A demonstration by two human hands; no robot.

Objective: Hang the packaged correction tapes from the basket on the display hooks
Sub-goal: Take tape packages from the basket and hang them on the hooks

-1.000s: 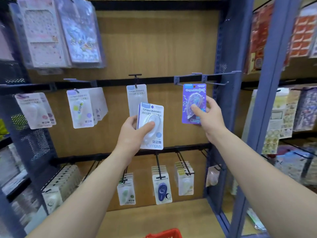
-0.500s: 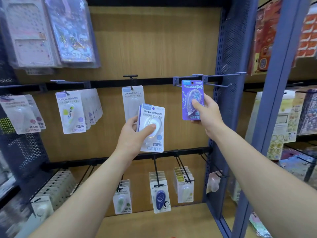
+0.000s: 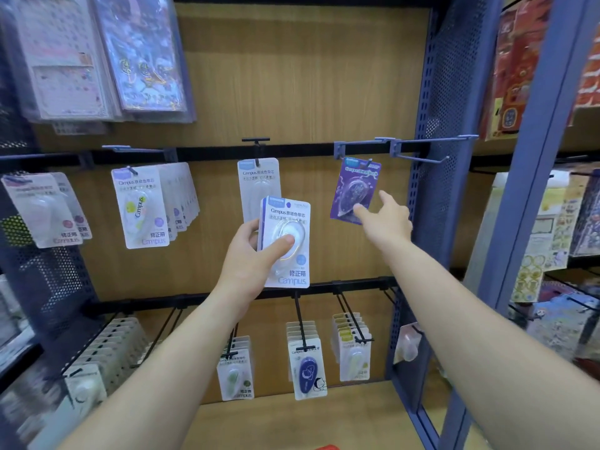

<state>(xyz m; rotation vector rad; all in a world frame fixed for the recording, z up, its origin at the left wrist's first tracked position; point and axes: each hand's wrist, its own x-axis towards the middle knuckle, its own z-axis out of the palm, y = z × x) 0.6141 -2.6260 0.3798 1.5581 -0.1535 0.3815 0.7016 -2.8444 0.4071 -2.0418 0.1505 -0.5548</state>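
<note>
My left hand (image 3: 251, 258) grips a small stack of white Campus correction tape packs (image 3: 285, 241), thumb pressed on the front blister, in front of the middle of the shelf. A purple correction tape pack (image 3: 355, 190) hangs tilted on the blue hook (image 3: 367, 147) at the upper right. My right hand (image 3: 386, 219) is just below it with fingers spread, a fingertip near the pack's lower edge. A single white pack (image 3: 258, 177) hangs on the black middle hook behind my left hand. A red sliver of the basket (image 3: 326, 447) shows at the bottom edge.
More white packs (image 3: 141, 206) hang on hooks at the left. A lower rail (image 3: 324, 290) carries several rows of packs (image 3: 305, 362). Sticker sheets (image 3: 97, 56) hang at the top left. A blue perforated upright (image 3: 444, 157) bounds the bay on the right, with an empty blue hook (image 3: 435, 147) beside it.
My right hand lifted the purple pack onto the blue hook and let go; its fingers now spread below the hanging pack. My left hand still holds the white packs in much the same place.
</note>
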